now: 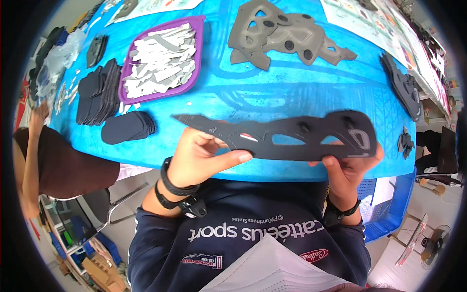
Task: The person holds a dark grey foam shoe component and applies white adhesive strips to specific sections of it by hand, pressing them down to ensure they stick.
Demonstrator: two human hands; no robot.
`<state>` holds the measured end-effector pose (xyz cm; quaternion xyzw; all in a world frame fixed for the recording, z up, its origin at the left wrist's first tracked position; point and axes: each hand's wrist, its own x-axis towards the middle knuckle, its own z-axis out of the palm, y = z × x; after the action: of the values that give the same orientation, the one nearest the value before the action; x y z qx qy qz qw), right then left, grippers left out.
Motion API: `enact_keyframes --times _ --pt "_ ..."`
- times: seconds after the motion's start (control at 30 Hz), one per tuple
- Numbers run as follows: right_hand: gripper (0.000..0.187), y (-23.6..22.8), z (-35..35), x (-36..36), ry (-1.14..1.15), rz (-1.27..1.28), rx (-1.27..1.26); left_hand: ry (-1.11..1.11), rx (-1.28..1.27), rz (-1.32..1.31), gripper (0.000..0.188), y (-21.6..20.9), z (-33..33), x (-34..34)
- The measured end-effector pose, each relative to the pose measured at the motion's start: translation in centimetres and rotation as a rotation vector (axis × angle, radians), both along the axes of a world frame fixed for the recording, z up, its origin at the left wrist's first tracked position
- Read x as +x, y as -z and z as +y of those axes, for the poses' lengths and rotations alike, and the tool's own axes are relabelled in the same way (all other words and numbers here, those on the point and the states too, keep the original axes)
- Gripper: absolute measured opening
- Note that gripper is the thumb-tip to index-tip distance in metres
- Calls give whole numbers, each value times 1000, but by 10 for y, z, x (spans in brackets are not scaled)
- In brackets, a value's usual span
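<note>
Black panel (265,130) crosswise (pointed leftward)

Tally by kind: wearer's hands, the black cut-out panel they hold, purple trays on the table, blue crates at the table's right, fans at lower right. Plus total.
Hands: 2 (left hand, right hand)
Black panel: 1
Purple tray: 1
Blue crate: 1
Fan: 1
Total: 6

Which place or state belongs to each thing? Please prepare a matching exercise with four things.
1. long dark piece
2. purple tray
3. grey-brown pieces
4. blue crate

A. past the table's near edge
B. on the table, right of the tray
C. held by left hand and right hand
D. full of white and grey strips

Pairs: 1-C; 2-D; 3-B; 4-A
</note>
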<state>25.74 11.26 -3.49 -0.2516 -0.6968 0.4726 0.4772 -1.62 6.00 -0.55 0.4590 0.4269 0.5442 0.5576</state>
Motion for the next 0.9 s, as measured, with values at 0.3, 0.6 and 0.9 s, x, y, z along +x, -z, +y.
enact_keyframes --times 0.3,0.6,0.9 --pt "21 -6 9 -9 104 315 -187 -137 34 16 13 -6 -24 25" --pt "20 0 14 0 42 289 -333 -247 208 186 10 -16 -24 20" --pt "8 -9 24 9 199 731 -423 -339 453 1533 27 -81 65 -109"
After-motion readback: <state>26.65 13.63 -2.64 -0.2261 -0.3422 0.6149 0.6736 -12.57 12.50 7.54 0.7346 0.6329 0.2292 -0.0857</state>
